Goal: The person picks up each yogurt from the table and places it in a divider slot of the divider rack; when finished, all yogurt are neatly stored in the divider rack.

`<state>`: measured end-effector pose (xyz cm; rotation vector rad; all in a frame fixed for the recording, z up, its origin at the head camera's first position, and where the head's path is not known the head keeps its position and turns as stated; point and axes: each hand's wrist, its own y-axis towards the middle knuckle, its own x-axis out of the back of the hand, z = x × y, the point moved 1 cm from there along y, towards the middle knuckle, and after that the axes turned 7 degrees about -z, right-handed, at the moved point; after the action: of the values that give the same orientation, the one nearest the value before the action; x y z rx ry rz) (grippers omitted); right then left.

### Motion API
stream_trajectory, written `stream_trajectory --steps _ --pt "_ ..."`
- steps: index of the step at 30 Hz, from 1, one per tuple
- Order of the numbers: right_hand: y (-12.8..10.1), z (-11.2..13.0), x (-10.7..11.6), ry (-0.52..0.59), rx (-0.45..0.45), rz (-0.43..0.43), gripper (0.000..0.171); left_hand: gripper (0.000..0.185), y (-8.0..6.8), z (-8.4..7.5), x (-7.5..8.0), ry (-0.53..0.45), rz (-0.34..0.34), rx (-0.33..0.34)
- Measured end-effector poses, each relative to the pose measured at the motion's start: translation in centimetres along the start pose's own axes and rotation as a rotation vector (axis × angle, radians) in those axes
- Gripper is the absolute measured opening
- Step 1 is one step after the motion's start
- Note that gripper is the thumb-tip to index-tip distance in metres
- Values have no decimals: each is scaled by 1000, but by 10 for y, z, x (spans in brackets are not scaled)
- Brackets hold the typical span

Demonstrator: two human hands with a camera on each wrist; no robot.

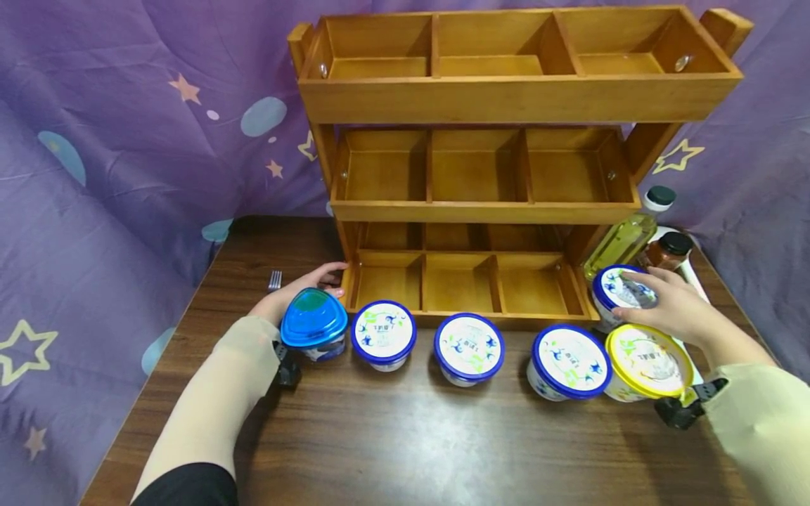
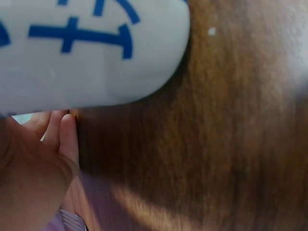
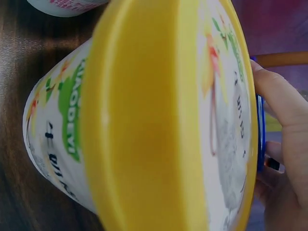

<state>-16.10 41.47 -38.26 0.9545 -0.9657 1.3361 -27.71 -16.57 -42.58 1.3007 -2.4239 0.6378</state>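
Resting on the dark wooden bench (image 1: 405,436), the left hand (image 1: 297,292) is lying with fingers straight, its tips touching the lower left corner of the three-tier wooden rack (image 1: 493,169); its grip is released and holding nothing. Just in front of it is sitting a white tub with a domed blue lid (image 1: 313,323). The right hand (image 1: 671,306) is curling over the white tub with a blue-rimmed printed lid (image 1: 616,288) standing at the rack's right foot, grasping it from above. Just in front of that tub is standing a white tub with a yellow-rimmed lid (image 1: 648,362), and three more blue-lidded white tubs (image 1: 469,348) are lining the bench before the rack.
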Motion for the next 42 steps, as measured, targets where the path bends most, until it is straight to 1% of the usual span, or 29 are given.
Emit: stream_trajectory --steps 3,5,7,8,12,14,17,21,24,27,29,31,34,38,42 --pt "2 0 -1 5 -5 12 94 60 -1 -2 0 -15 1 10" --pt "2 1 -2 1 0 -5 94 61 -2 -3 0 -22 2 20" --pt "2 1 -2 0 5 -41 92 61 -2 -4 0 -24 5 30" --pt "2 1 -2 3 -1 -61 90 61 -2 -5 -1 -19 7 24" --pt "-3 -1 3 49 -51 -133 82 62 1 -7 -3 -15 16 10" --pt "-6 -1 6 77 -68 -157 80 61 3 -7 -3 -15 21 -10" --pt "-8 1 11 96 -29 -194 76 61 2 -6 -3 -3 14 2" --pt "-9 5 16 92 36 -252 72 61 -1 -5 -1 -9 0 45" --pt "-11 9 20 87 69 -286 72 62 -2 -5 0 -25 4 43" --pt "-12 16 23 107 97 -293 71 62 -1 -5 0 -28 14 32" --pt "-12 23 25 142 115 -289 71 63 0 -4 0 -29 18 35" --pt "-11 31 25 180 127 -279 70 63 0 -3 1 -33 16 49" --pt "-8 44 23 210 163 -276 70 63 -1 -3 1 -42 15 60" --pt "-1 58 16 207 190 -273 72 63 -2 -4 1 -45 14 62" --pt "6 71 8 212 184 -255 76 63 -2 -4 0 -42 9 67"
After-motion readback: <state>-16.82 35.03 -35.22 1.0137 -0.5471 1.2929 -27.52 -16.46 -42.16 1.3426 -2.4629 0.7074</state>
